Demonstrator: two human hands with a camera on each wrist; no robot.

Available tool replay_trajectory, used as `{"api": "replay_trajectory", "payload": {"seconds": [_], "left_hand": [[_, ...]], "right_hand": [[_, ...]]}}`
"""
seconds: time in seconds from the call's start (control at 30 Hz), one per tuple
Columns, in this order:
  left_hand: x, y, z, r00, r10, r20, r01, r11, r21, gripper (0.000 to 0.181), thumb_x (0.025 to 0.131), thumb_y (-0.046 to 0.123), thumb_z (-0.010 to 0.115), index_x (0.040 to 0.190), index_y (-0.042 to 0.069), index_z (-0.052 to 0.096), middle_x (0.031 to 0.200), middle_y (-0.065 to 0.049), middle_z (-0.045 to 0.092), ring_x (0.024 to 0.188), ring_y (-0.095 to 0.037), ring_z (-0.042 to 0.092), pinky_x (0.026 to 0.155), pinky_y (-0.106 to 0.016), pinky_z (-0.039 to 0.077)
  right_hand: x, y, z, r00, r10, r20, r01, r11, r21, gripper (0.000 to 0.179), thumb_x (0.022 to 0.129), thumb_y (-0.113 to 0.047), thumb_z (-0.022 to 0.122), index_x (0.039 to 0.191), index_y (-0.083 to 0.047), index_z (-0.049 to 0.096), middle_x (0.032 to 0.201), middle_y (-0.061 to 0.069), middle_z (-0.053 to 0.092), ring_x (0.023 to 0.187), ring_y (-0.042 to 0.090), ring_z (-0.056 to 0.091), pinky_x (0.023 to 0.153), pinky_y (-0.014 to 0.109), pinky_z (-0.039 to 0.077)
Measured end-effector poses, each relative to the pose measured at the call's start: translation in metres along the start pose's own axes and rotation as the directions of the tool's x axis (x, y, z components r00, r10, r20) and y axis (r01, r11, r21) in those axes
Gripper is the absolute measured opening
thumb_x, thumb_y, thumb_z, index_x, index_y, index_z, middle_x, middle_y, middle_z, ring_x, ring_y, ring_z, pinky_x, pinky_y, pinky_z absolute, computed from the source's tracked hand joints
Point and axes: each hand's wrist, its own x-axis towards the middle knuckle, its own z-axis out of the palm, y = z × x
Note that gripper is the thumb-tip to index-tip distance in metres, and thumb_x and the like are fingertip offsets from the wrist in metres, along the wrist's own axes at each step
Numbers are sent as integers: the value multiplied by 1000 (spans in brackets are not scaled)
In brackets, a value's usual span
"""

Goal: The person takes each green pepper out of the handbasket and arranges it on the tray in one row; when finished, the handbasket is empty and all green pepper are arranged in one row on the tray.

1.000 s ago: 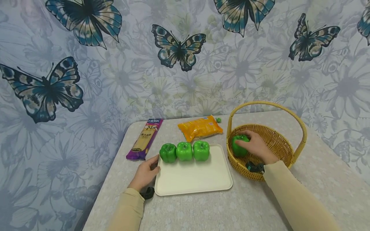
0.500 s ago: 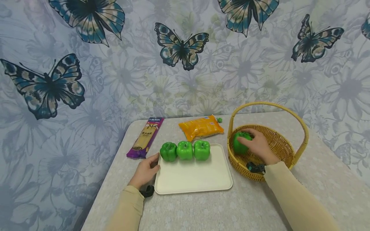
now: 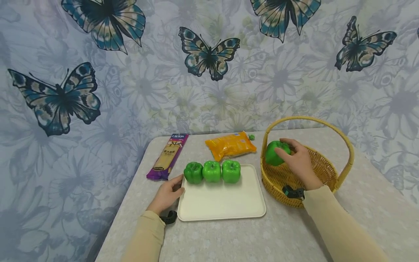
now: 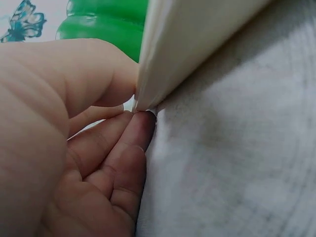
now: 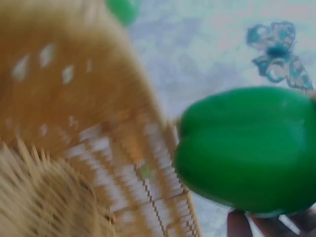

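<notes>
In the head view my right hand (image 3: pixel 299 160) grips a green bell pepper (image 3: pixel 273 154) inside the left part of a wicker basket (image 3: pixel 327 163), raised to about the rim. The right wrist view shows that bell pepper (image 5: pixel 247 150) large, with fingertips under it. My left hand (image 3: pixel 167 194) is at the left edge of a cream tray (image 3: pixel 222 203). Up close, its thumb and fingertips pinch the tray's rim (image 4: pixel 148 74). Three green bell peppers (image 3: pixel 212 171) stand in a row along the tray's far side, starting from the left corner.
Behind the tray lies an orange bag (image 3: pixel 230 145), with a small green thing (image 3: pixel 251 137) beside it. A purple pack of noodles (image 3: pixel 168 156) lies at the back left. The basket's tall handle (image 3: pixel 311 118) arches over its opening. A butterfly-patterned wall stands behind the table.
My right hand has lifted the bell pepper from low in the basket up towards its rim. The left hand stays at the tray's edge; the head view has shifted slightly.
</notes>
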Motion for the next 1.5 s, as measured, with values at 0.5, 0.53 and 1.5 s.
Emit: {"api": "replay_trajectory", "payload": {"seconds": [0.5, 0.53, 1.5], "left_hand": [[-2, 2, -2, 1000, 10, -10, -10, 1000, 8, 60, 98, 5, 66, 154, 2, 45, 139, -19, 64, 123, -32, 66, 104, -45, 55], [-2, 3, -1, 1000, 8, -10, -8, 1000, 9, 60, 98, 6, 66, 154, 2, 45, 140, -19, 63, 125, -32, 65, 105, -45, 54], [0, 5, 2, 1000, -12, -15, 12, 1000, 20, 61, 97, 6, 66, 155, 5, 46, 143, -18, 62, 126, -33, 64, 107, -47, 53]], "right_hand": [[-8, -41, 50, 964, -188, 190, 231, 944, -236, 58, 95, -39, 74, 140, -6, 61, 135, 19, 60, 107, 33, 64, 80, 44, 61], [-9, -40, 53, 960, -199, 198, 246, 937, -247, 58, 95, -39, 75, 139, -5, 61, 135, 20, 60, 107, 34, 64, 80, 46, 61], [-9, -6, 85, 950, -164, 266, 265, 874, -407, 58, 91, -38, 78, 139, -8, 64, 145, 18, 60, 129, 44, 54, 98, 62, 36]]}}
